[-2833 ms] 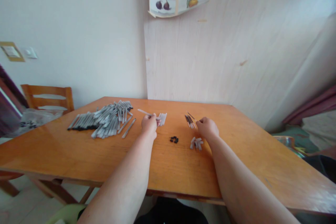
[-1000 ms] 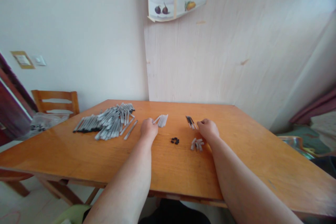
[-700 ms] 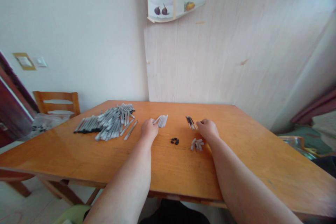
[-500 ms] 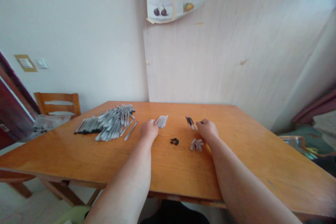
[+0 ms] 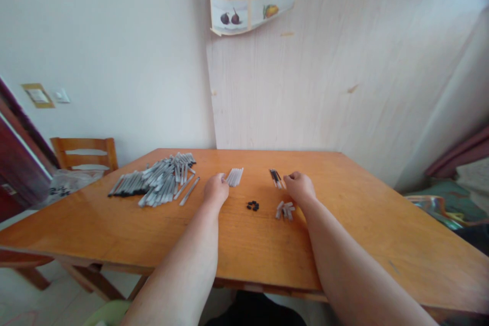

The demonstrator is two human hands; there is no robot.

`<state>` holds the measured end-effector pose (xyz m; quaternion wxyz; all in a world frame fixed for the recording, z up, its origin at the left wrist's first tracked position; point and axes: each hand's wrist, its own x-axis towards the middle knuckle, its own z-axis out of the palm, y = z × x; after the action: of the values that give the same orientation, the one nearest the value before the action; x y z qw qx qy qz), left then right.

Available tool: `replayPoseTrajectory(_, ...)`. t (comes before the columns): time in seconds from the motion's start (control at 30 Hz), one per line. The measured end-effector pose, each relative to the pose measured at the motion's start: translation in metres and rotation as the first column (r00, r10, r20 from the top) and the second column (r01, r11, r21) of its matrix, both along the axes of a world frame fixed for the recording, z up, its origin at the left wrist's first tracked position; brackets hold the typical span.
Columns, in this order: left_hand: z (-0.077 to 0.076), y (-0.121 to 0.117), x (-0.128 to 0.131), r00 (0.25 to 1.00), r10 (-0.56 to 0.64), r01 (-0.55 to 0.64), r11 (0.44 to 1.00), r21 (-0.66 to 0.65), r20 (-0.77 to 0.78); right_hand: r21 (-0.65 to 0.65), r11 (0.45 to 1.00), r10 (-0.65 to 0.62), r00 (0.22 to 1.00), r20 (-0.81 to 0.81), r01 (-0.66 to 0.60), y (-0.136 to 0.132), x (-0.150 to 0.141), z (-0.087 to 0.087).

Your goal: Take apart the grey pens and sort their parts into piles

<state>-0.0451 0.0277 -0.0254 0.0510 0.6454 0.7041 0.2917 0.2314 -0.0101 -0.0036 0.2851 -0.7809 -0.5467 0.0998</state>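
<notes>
My left hand rests on the table with its fingers curled together, just left of a row of pale pen barrels. What it holds, if anything, is hidden. My right hand is closed too, its fingertips at the right side of several dark ink refills; I cannot make out whether one is between them. Between my forearms lie small black pen plugs in a loose cluster. Clear pen caps are heaped nearer to me, beside my right wrist.
A large pile of grey pens covers the left part of the wooden table, with a few loose pens at its right edge. A wooden chair stands beyond the left side. The wall rises behind the table.
The whole view has shifted very slightly. Both hands keep nearly the same place beside the barrels and the refills, and the piles look unchanged.
</notes>
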Motion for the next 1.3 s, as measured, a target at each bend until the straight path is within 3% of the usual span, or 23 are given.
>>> replayPoseTrajectory(0.13, 0.01, -0.01, 0.002, 0.995, 0.095, -0.093, 0.995, 0.043, -0.035, 0.023, 1.0, 0.005, 1.0, 0.006, -0.005, 0.001, 0.0, 0.002)
replayPoseTrajectory(0.27, 0.021, -0.023, 0.002, 0.956, 0.285, -0.281, 0.958, 0.059, -0.067, 0.04, 0.999, 0.01, 1.0, 0.006, -0.01, 0.0, 0.0, 0.003)
replayPoseTrajectory(0.43, 0.02, -0.024, -0.001, 0.899, 0.431, -0.431, 0.902, 0.011, -0.077, 0.037, 0.999, 0.019, 1.0, 0.007, -0.019, 0.0, 0.0, 0.003)
replayPoseTrajectory(0.57, 0.018, -0.022, -0.001, 0.914, 0.399, -0.405, 0.91, -0.088, -0.072, 0.037, 0.999, 0.024, 1.0, 0.001, -0.024, 0.001, -0.001, 0.003)
replayPoseTrajectory(1.3, 0.019, -0.026, -0.008, 0.928, 0.304, -0.334, 0.935, -0.121, -0.214, 0.063, 0.997, 0.036, 0.999, 0.022, -0.037, 0.003, -0.002, 0.0)
